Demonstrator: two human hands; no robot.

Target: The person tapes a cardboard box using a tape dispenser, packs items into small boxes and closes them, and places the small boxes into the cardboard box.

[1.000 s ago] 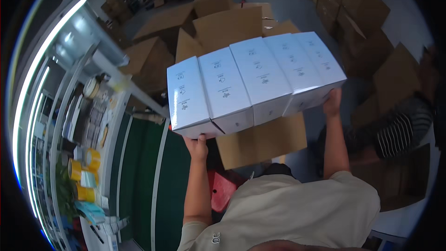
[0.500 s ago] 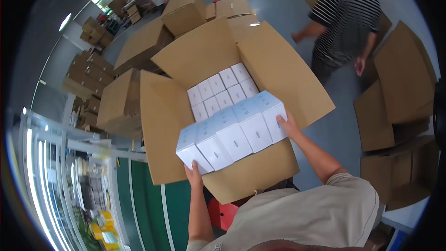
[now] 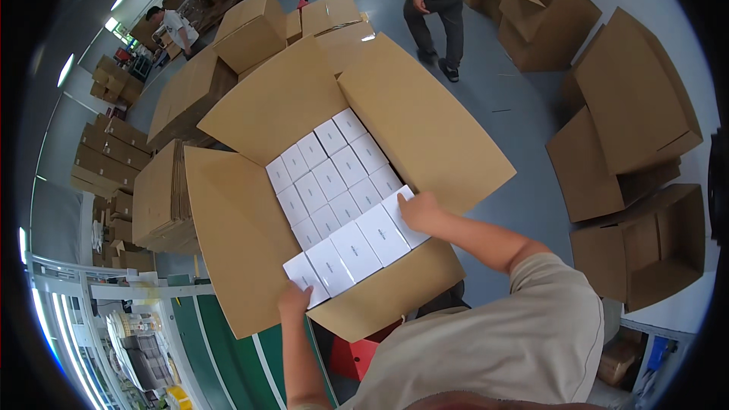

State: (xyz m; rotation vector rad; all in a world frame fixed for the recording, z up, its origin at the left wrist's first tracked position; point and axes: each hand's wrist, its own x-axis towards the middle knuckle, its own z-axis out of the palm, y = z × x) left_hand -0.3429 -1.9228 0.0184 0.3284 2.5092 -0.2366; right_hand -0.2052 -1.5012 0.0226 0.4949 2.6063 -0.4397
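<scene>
A large open cardboard carton stands before me with its flaps spread outward. Inside, small white boxes lie in neat rows. At the carton's near side, a row of white boxes sits between my two hands, higher than the rest. My left hand grips the row's left end, thumb on the top face. At the other end my right hand presses against the last box, its fingers bent over the corner. The fingers low against the carton's walls are partly hidden.
Behind the carton stand closed cardboard boxes and flat stacked cardboard. Open empty cartons line the right wall. A green surface with white stripes is at lower left. Two people are farther off.
The row of white boxes has gone down into the carton's near side, both hands still at its ends. The person in stripes has walked farther away. My view has shifted to the right.
</scene>
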